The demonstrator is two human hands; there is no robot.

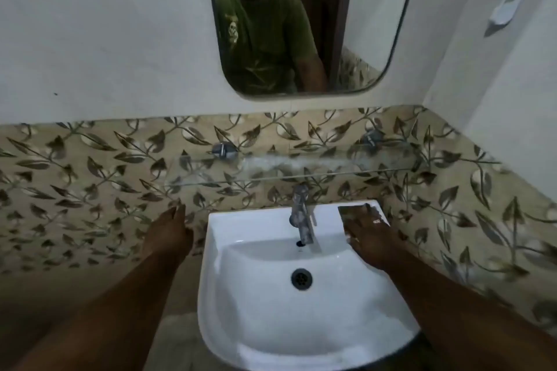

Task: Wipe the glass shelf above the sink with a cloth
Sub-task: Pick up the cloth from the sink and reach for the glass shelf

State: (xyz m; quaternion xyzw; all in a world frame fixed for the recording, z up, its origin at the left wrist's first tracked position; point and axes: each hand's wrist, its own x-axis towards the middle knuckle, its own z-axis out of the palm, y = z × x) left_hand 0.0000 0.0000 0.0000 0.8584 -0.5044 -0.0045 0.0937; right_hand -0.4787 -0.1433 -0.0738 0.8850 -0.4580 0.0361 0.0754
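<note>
Cloth (355, 212) partly hidden under right hand (369, 238)

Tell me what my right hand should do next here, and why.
Probably close the right hand on the cloth lying on the sink's back right corner and lift it. The glass shelf above looks smeared, and neither hand holds anything yet.

Dim bathroom: white wall (120, 54) above leaf-patterned tiles (90, 175)
</note>
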